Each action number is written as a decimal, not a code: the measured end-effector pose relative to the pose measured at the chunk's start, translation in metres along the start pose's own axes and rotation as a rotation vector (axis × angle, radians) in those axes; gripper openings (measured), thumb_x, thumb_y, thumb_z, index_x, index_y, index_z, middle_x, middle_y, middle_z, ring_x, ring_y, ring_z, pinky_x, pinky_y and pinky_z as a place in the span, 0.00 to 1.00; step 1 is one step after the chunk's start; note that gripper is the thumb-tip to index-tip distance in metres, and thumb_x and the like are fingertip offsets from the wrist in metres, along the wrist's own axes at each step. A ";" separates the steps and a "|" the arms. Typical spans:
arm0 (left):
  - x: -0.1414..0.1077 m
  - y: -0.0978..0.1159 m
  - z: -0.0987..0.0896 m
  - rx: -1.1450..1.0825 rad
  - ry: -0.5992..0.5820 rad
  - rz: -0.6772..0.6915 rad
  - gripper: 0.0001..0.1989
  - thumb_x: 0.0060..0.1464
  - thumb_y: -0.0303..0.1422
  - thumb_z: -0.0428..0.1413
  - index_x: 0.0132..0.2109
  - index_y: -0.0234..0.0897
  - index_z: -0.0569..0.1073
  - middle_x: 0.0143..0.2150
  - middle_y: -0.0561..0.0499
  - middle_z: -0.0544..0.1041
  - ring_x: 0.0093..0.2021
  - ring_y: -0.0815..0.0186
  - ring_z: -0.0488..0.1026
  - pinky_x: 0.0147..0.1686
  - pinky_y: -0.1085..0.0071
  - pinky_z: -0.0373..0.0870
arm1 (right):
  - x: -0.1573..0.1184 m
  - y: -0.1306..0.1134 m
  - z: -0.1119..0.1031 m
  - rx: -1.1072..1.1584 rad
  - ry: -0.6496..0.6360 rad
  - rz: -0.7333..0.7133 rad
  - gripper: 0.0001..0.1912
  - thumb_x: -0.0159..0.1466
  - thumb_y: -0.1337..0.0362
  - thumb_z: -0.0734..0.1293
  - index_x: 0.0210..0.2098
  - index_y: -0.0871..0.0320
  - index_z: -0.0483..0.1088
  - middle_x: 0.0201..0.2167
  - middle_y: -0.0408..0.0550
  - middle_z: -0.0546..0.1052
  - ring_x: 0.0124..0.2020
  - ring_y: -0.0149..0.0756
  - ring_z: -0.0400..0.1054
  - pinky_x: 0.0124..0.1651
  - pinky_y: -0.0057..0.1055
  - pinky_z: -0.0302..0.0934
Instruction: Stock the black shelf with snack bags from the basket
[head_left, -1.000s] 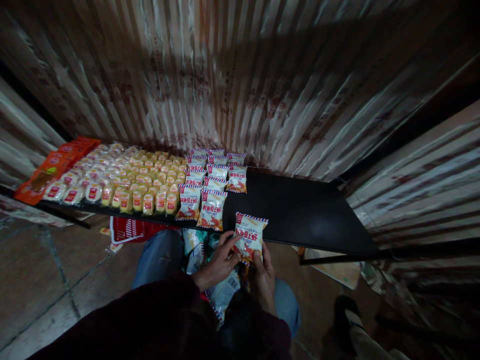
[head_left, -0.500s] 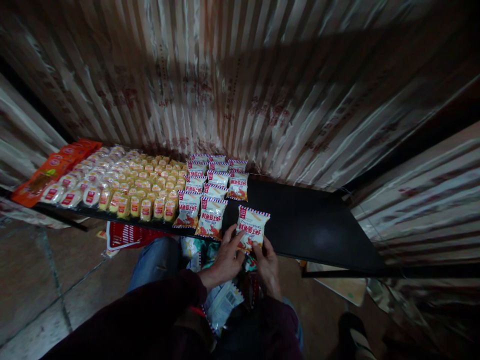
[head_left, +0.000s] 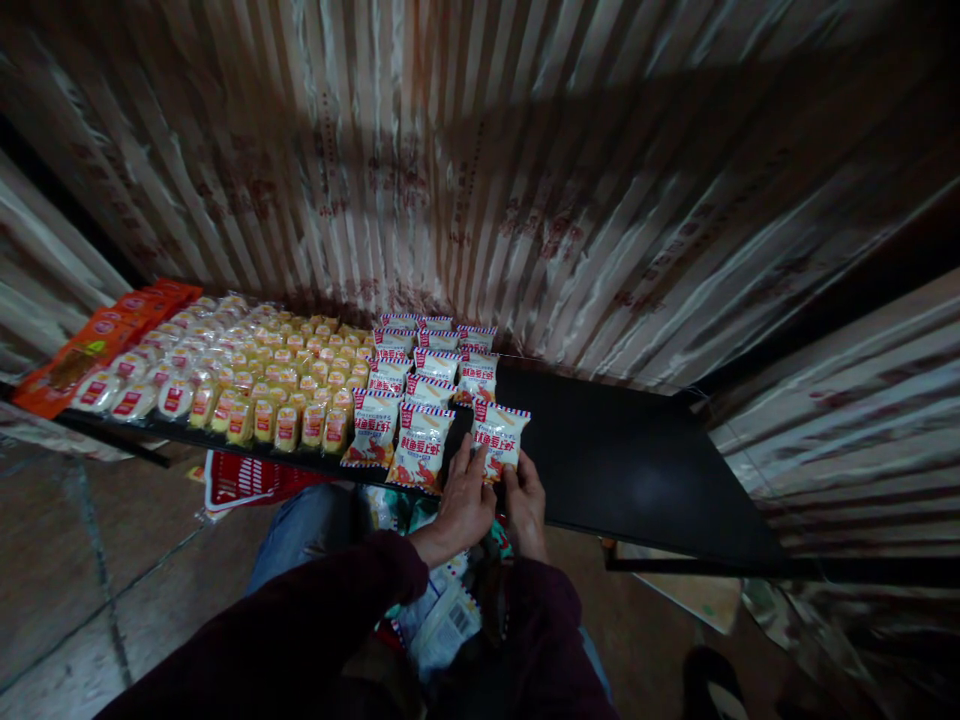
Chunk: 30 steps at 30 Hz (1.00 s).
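Note:
A small white-and-orange snack bag (head_left: 499, 437) with a striped top edge leans on the black shelf. My left hand (head_left: 465, 500) grips its lower left side, fingers laid along the front. At the lower right corner, my right hand (head_left: 527, 505) pinches the same bag between thumb and fingers. Left of my hands stand matching snack bags (head_left: 421, 443) in rows running back toward the wall covering. The held bag is in front of the rightmost row, close to a bag (head_left: 477, 380) behind it.
On the shelf (head_left: 637, 460), yellow wrapped cakes (head_left: 287, 425), white wrapped cakes (head_left: 175, 398) and orange packets (head_left: 112, 335) lie to the left. A red basket (head_left: 251, 478) sits below. More packets (head_left: 446, 625) lie between my legs. Striped sheeting (head_left: 480, 180) hangs behind.
Both hands have pushed the held snack bag back and slightly left on the shelf, closer to the bag behind it. The other bags have kept their places.

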<state>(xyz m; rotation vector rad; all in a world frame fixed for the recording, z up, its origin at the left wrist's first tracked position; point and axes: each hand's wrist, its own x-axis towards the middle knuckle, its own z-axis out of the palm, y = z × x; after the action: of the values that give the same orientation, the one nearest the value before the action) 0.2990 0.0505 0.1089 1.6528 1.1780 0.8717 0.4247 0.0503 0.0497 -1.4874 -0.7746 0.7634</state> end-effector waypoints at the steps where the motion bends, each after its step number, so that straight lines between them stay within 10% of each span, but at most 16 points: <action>1: 0.003 0.000 0.001 0.018 0.005 -0.001 0.32 0.48 0.22 0.50 0.63 0.32 0.62 0.71 0.43 0.48 0.70 0.52 0.45 0.68 0.56 0.45 | 0.004 0.001 0.001 0.000 -0.010 -0.007 0.30 0.56 0.52 0.65 0.56 0.58 0.66 0.48 0.52 0.77 0.45 0.41 0.71 0.48 0.39 0.66; 30: 0.052 0.003 0.012 0.186 0.063 -0.156 0.32 0.52 0.25 0.48 0.65 0.29 0.58 0.73 0.44 0.39 0.71 0.55 0.39 0.69 0.62 0.42 | 0.065 0.009 0.031 -0.354 -0.028 -0.135 0.31 0.58 0.49 0.57 0.54 0.60 0.68 0.44 0.54 0.78 0.39 0.41 0.72 0.43 0.36 0.65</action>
<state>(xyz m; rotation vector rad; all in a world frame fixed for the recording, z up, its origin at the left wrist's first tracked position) 0.3263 0.0961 0.1097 1.6639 1.4482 0.7380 0.4354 0.1213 0.0377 -1.7202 -1.0609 0.5649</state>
